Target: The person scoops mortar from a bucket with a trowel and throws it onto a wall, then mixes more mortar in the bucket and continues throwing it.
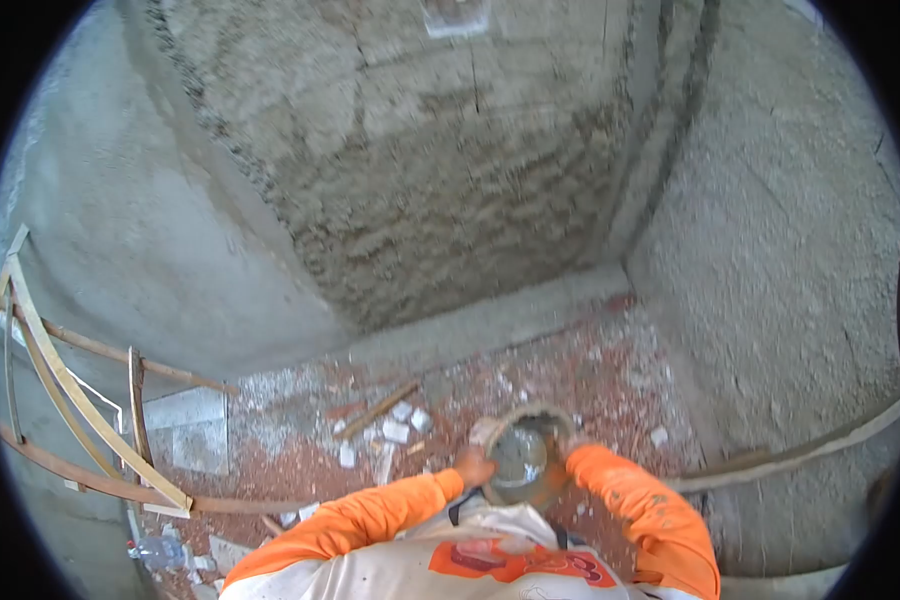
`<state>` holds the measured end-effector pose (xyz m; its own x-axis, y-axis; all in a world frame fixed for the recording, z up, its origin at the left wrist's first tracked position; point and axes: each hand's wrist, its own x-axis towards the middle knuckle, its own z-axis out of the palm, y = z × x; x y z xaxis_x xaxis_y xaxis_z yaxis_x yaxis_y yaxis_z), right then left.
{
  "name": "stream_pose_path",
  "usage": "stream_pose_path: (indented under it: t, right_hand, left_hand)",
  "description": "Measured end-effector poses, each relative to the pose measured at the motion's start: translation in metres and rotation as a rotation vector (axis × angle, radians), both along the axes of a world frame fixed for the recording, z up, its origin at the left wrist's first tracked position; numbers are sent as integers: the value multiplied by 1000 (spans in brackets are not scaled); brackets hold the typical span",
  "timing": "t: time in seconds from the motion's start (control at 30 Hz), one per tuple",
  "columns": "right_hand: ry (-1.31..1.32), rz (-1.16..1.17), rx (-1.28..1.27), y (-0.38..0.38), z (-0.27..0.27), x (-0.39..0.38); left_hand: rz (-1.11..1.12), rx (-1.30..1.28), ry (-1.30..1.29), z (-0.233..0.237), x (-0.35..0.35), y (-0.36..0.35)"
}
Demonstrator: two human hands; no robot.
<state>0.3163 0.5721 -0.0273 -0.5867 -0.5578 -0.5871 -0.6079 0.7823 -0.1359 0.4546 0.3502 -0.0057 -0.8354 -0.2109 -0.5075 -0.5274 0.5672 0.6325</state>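
Rough grey walls (450, 190) enclose a reddish floor (610, 380) strewn with white chunks (396, 431) and a wooden stick (378, 410). Low on that floor side, right before the person's body, is a bucket (523, 462), the left hand (474, 466) and right hand (574, 443) gripping its opposite sides.

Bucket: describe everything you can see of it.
The bucket is round and open-topped, its rim crusted greyish as if with mortar. Inside it looks grey, with a wet-looking shine; its material is unclear. It is close in front of the person's body, mouth up, the left hand and right hand at opposite sides.
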Motion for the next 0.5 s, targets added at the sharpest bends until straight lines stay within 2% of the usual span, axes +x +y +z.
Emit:
stream_pose_path:
  t: [0.03,0.07,0.1,0.13,0.2,0.23,0.27,0.3,0.37,0.43,0.5]
  right_hand:
    - [-97,-3,37,14,-18,3]
    - [-207,6,63,25,-41,7]
    - [-359,21,65,36,-63,15]
    - [-523,43,47,45,-90,24]
    - [-762,68,-37,51,-128,41]
    - [-746,71,-34,46,-116,42]
    - [-728,-60,-39,30,-72,59]
    - [-711,-190,-40,23,-30,70]
    - [-783,-238,-36,20,28,66]
    - [-869,-281,-27,25,39,56]
    - [-994,-308,-142,41,29,31]
  left_hand:
    - [42,40,-54,-7,1,-1]
    - [24,158,76,-39,10,-7]
    - [84,157,119,-7,13,-3]
    - [75,161,66,-38,18,-6]
    - [55,84,15,12,13,0]
    - [36,12,-44,31,8,3]
    - [52,29,-13,18,9,2]
    - [55,38,-6,26,9,3]
    - [88,122,-148,49,4,-1]
    - [57,125,-97,45,8,-3]
    - [24,125,-50,38,8,-8]
